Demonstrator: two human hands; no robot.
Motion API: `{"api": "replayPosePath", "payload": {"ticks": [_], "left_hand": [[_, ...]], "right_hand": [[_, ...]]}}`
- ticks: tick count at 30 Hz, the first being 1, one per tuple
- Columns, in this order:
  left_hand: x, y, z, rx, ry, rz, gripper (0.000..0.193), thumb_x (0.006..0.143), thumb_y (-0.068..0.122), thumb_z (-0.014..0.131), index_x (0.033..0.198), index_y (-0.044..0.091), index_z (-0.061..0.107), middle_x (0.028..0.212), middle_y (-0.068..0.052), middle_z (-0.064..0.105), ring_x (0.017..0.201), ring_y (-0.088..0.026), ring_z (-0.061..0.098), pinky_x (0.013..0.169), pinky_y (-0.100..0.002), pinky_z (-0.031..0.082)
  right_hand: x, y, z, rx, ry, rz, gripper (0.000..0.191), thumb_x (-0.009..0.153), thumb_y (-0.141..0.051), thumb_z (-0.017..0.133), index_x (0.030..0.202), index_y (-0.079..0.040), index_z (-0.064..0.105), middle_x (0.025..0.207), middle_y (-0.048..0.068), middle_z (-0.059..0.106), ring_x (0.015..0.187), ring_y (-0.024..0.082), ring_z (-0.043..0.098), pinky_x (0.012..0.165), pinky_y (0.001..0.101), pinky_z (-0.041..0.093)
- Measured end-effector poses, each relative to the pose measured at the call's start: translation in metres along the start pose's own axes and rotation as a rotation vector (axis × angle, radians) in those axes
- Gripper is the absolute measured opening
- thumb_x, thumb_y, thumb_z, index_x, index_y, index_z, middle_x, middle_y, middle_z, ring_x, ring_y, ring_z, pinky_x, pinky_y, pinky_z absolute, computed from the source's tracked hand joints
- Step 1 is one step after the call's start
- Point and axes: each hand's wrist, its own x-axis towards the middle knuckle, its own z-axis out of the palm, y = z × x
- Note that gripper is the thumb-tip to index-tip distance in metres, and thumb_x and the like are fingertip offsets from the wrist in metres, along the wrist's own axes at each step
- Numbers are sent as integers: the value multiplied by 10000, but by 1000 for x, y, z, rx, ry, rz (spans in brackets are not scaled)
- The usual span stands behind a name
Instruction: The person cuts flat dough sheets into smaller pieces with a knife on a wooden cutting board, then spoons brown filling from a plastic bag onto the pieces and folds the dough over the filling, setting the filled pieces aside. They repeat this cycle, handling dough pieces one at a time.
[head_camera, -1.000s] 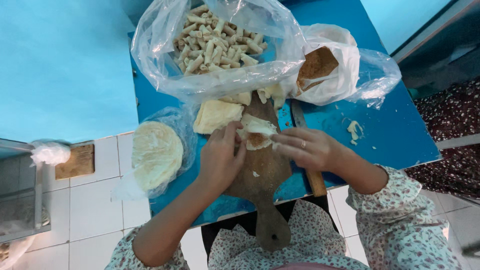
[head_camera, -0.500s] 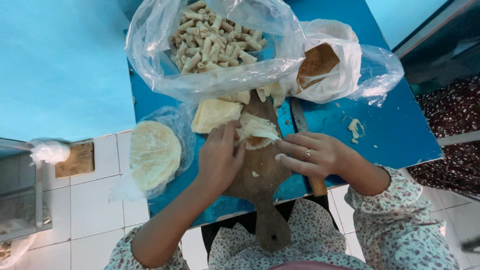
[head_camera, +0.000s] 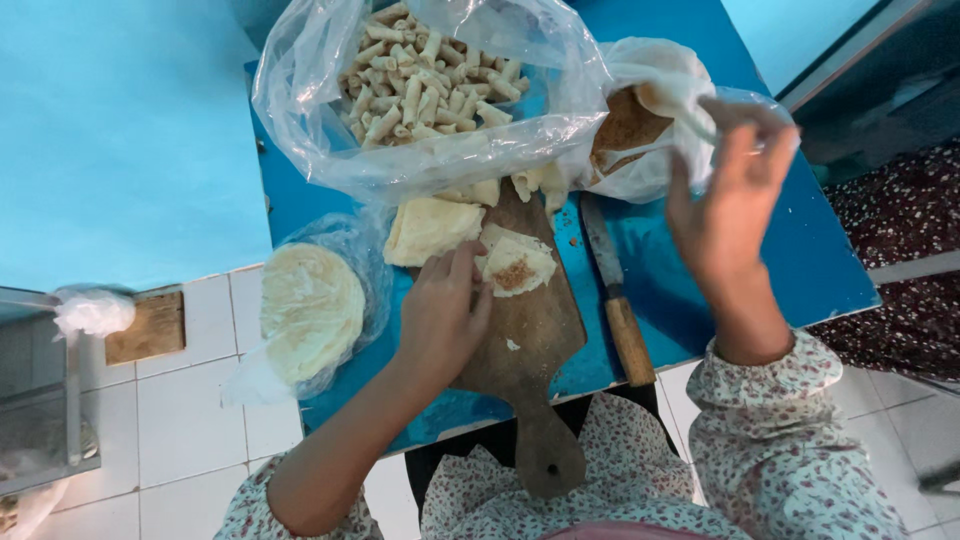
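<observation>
My left hand (head_camera: 440, 315) lies flat on the board (head_camera: 530, 340), fingers spread and their tips touching the edge of the pastry piece (head_camera: 515, 262), which sits near the board's top with a dab of brown filling in its middle. A second ago both hands worked this piece together; now the right hand (head_camera: 730, 195) has lifted clear and reached back to the small bag (head_camera: 640, 130) of brown filling, its fingers curled at the bag's mouth — pinching plastic or filling, I cannot tell which. The piece is still open, not rolled, so I judge the hand has gone for more filling or to shift the bag, and that rolling has paused.

Around the work: a folded stack of dough sheets (head_camera: 430, 230) just left of the piece, partly on the board; a knife (head_camera: 615, 295) with a wooden handle lying on the blue table (head_camera: 800, 270) beside the board's right edge; round flatbreads (head_camera: 310, 310) in plastic at the table's left edge; and at the back a large clear bag of finished rolls (head_camera: 430, 75) — many rolls, heaped together.
</observation>
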Motion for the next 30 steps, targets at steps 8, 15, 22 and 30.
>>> {"api": "replayPosePath", "payload": {"ticks": [8,15,22,30], "left_hand": [[2,-3,11,-29,46,6,362,826,29,698,1165,69,577,876,-105,661,918,-342,644,774,-482,515],[2,-1,12,-233,47,-5,344,866,-18,677,1184,27,553,902,-159,640,862,-370,661,738,-469,517],[3,-2,14,-436,-24,-95,341,890,-24,661,1207,24,545,933,-151,662,783,-272,719,640,-375,564],[2,-9,22,-405,-30,16,328,930,-39,636,1238,30,545,967,-151,684,913,-311,718,764,-402,570]], "right_hand": [[-36,-57,21,674,-591,91,421,802,-88,810,1171,-69,609,921,99,679,886,303,669,756,414,542],[-40,-60,25,738,-664,234,443,836,-24,759,1227,-78,558,885,97,666,847,263,700,717,384,556],[-40,-61,28,892,-718,387,534,841,-10,747,1300,-82,483,887,72,657,746,188,695,665,314,559],[-43,-63,31,920,-680,415,552,856,16,737,1330,-70,469,893,69,672,789,152,704,696,291,568]]}}
